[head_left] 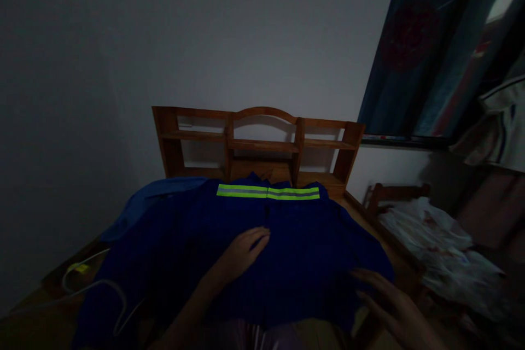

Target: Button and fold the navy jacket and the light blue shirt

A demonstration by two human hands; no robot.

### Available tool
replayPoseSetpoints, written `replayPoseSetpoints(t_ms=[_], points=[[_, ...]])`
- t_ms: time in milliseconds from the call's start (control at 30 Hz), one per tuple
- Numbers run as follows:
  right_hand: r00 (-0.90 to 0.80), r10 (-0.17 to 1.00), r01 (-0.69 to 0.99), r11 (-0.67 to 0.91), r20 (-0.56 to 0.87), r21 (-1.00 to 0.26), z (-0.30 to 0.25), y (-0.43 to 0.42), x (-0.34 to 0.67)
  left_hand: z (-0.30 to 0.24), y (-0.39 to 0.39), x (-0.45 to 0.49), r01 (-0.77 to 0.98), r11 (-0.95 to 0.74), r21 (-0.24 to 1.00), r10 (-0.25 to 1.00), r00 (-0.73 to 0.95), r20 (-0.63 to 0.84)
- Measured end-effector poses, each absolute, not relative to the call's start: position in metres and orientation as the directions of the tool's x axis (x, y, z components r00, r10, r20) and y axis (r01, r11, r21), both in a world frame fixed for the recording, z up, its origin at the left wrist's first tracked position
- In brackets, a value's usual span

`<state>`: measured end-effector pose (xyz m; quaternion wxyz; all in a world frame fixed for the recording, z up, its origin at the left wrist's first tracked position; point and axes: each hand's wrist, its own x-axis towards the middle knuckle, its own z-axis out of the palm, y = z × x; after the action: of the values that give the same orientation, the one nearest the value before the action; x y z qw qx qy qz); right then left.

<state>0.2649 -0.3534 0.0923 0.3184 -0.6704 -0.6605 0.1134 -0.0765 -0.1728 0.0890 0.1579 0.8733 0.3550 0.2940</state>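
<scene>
Headboard (pixel 262 146): brown wood, open shelves, arched top at the centre
Wall (pixel 254 33): pale, plain, behind the headboard
Window (pixel 394 98): dark bluish, upper right
Round red decoration (pixel 410 35): at the window, pattern too dim to read
Wooden chair (pixel 402 191): right of the headboard
Plastic bags (pixel 435 235): whitish, translucent, heaped by the chair's backrest
White cloth (pixel 512 120): dark trim, right edge
White cable (pixel 107 282): looping, lower left

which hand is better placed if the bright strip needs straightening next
Probably the left hand: it is over the middle of the jacket, nearer the strip, with fingers pointing towards it. The right hand is lower, out by the jacket's side, farther from the strip.
</scene>
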Motion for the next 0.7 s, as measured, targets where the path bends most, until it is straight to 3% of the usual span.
replayPoseSetpoints(t_ms=[100, 233, 467, 700], points=[[-0.058, 0.93, 0.844, 0.239, 0.362, -0.48, 0.119, -0.298, 0.225, 0.09, -0.092, -0.025, 0.476, -0.784, 0.399, 0.589, 0.774, 0.234], [-0.136, 0.902, 0.846, 0.322, 0.41, -0.425, 0.124, -0.227, 0.184, 0.06, -0.011, -0.015, 0.529, -0.807, 0.263, 0.57, 0.815, 0.108], [-0.163, 0.865, 0.86, 0.36, 0.475, -0.361, 0.095, -0.162, 0.176, 0.027, 0.021, -0.035, 0.502, -0.824, 0.264, 0.562, 0.786, 0.259], [0.055, 0.846, 0.92, 0.164, 0.531, -0.356, 0.099, -0.15, 0.27, 0.021, 0.024, -0.031, 0.536, -0.797, 0.277, 0.597, 0.767, 0.233]])
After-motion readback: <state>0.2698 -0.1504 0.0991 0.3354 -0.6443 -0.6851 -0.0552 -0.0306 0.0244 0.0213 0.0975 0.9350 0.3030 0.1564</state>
